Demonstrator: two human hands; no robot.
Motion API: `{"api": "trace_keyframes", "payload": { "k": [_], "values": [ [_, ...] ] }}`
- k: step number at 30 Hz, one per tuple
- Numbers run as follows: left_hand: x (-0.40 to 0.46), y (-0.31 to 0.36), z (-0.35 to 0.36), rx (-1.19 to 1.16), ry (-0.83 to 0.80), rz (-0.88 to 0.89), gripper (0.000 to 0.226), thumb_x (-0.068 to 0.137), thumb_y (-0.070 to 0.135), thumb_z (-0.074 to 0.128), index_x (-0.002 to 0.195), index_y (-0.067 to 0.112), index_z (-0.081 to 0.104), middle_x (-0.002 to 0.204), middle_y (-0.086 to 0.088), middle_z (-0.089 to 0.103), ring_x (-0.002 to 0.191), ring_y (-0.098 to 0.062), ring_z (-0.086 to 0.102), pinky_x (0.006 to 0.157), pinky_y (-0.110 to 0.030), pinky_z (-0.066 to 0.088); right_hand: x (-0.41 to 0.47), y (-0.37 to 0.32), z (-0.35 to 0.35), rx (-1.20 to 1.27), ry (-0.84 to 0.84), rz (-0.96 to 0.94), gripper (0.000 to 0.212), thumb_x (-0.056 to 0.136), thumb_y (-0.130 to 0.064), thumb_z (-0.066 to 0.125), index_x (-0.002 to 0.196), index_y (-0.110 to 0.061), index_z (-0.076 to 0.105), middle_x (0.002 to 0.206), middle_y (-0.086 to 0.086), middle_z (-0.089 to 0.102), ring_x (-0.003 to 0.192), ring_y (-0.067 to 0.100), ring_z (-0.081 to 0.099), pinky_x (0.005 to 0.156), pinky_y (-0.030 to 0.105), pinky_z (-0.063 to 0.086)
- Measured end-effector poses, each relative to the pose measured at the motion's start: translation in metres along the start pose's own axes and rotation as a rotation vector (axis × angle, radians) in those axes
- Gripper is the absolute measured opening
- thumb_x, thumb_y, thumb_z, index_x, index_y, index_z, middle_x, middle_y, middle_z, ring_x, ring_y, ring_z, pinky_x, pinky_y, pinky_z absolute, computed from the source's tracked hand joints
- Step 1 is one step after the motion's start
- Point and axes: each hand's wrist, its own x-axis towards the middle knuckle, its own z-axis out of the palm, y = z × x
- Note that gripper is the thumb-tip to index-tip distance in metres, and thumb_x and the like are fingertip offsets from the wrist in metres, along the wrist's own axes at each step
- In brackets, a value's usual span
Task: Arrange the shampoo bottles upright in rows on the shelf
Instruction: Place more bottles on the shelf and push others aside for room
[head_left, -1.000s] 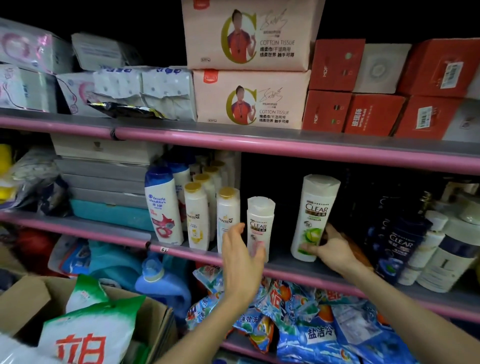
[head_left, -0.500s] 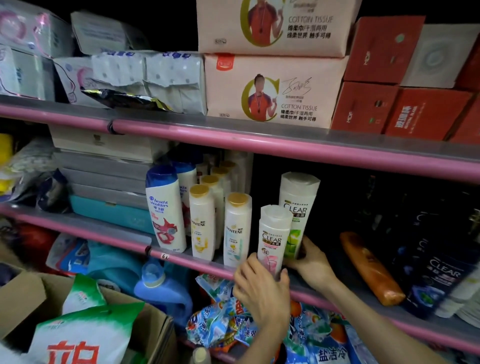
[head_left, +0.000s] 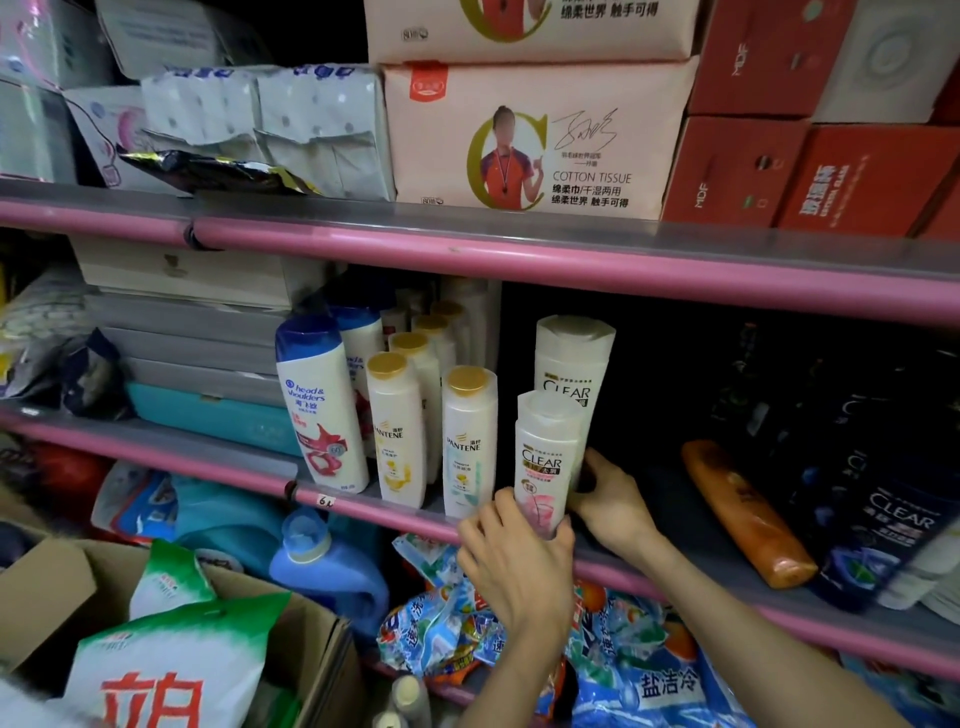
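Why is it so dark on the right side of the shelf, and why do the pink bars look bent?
Head view: the upper shelf shades the back of the middle shelf, so the dark bottles at right almost vanish, and they are smeared by blur near the edge. The wide-angle lens makes the pink bars look bent. The white bottle and both hands are well lit and sharp.

Light falls from the front and above, bright on the tissue packs (head_left: 535, 140) and the white bottle fronts. Behind the pink shelf rail (head_left: 519, 262) the recess sinks into near-black shadow, and the dark bottles (head_left: 893, 525) to its lower right blur. Straight rails bow toward the frame edges, a wide-angle distortion.
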Motion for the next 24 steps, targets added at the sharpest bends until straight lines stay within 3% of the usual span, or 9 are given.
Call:
{"api": "trace_keyframes", "payload": {
  "k": [12,24],
  "values": [
    [-0.0002,-0.0015,-0.0001,-0.016,-0.034,-0.02,0.051,0.07,0.058,0.067,0.109,0.027,0.054,0.11,0.008,0.058,0.104,-0.018,0.041,0.086,-0.036,0.032,-0.0016,0.0003,-0.0009,-0.003,0.002,-0.01,0.032,0.073,-0.024,0.076,0.099,-0.032,0.058,0.087,-0.016,0.064,0.082,-0.001,0.06,0.067,0.015,0.045],
    [-0.001,-0.0008,-0.0012,-0.022,-0.052,-0.02,0.052,0.072,0.061,0.065,0.11,0.028,0.052,0.11,0.008,0.056,0.105,-0.018,0.04,0.085,-0.035,0.029,-0.0061,-0.0068,-0.0024,-0.038,-0.006,0.009,0.035,0.076,-0.024,0.075,0.107,-0.027,0.058,0.097,-0.01,0.063,0.082,0.001,0.056,0.065,0.012,0.042]
  ]
}}
